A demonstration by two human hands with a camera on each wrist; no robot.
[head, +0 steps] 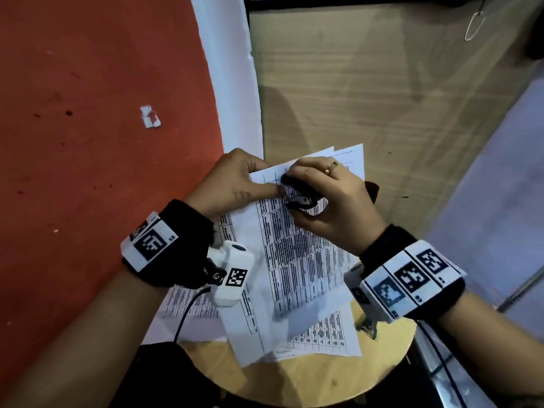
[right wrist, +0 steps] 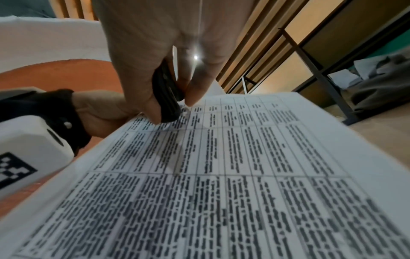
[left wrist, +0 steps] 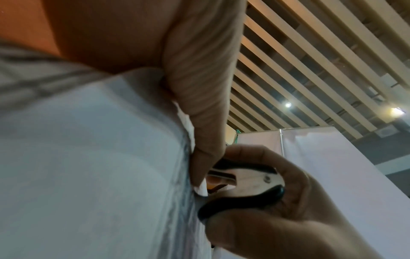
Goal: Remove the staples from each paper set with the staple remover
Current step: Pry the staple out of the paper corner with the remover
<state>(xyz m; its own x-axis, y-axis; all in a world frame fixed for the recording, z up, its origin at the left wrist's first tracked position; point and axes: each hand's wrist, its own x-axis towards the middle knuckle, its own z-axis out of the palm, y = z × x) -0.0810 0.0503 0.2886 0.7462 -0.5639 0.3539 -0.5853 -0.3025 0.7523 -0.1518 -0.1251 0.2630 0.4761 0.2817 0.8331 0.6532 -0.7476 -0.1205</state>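
right hand [head: 332, 201]: curled round black-handled metal staple remover [head: 300, 195], thumb on one grip, fingers on the other; gold ring on one finger
staple remover: metal claws at top-left corner of the held set, touching paper; nearly squeezed together in left wrist view
left hand [head: 235, 181]: pinching same corner of white printed paper set with table text [head: 297, 260], thumb on top, just beside the claws, fingers underneath
paper set: lifted off the desk at the corner end, tilted, lower end lying over the other sheets
staple: too small/blurred to tell
other printed sheets [head: 329, 337]: loose pile on round light-wood desk [head: 309, 375], under the held set
floor [head: 88, 113]: red-orange, small white scrap [head: 150, 116] well apart from desk
wrists: black bands with white marker tags, camera units, cables
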